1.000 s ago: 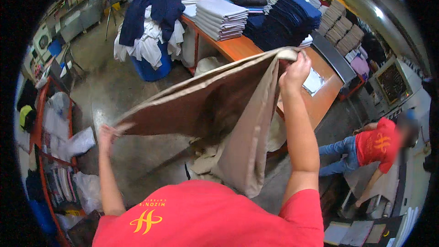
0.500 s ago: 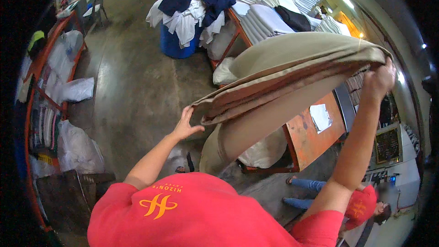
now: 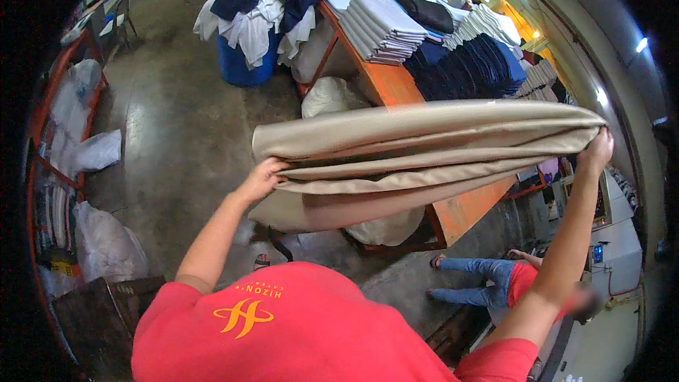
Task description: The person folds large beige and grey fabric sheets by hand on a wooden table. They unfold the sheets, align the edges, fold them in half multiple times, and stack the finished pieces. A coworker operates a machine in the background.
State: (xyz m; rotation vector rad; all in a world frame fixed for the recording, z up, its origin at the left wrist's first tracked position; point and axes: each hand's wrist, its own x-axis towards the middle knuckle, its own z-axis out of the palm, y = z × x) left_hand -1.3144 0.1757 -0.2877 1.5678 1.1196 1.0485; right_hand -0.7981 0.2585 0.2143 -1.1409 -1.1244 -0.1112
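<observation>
A large beige cloth (image 3: 424, 124) is stretched between my two hands, hanging in several long folds in front of me. My left hand (image 3: 263, 178) is closed on the cloth's left end, its fingers gathered at the folds. Out to the right and farther from me, my right hand (image 3: 598, 148) grips the bunched right end. The cloth's lower layer droops toward my red shirt and covers part of the table behind it.
An orange-topped table (image 3: 467, 212) carries stacks of folded white cloths (image 3: 382, 25) and dark blue cloths (image 3: 467, 67). A blue drum (image 3: 244, 60) overflows with cloth. Shelving with plastic bags (image 3: 106, 240) lines the left. Another person in jeans (image 3: 470, 279) stands at the right.
My left hand, open beside the cloth's edge before, is now closed on it. My right hand has come down a little, and the cloth is stretched more level. The view has shifted right.
</observation>
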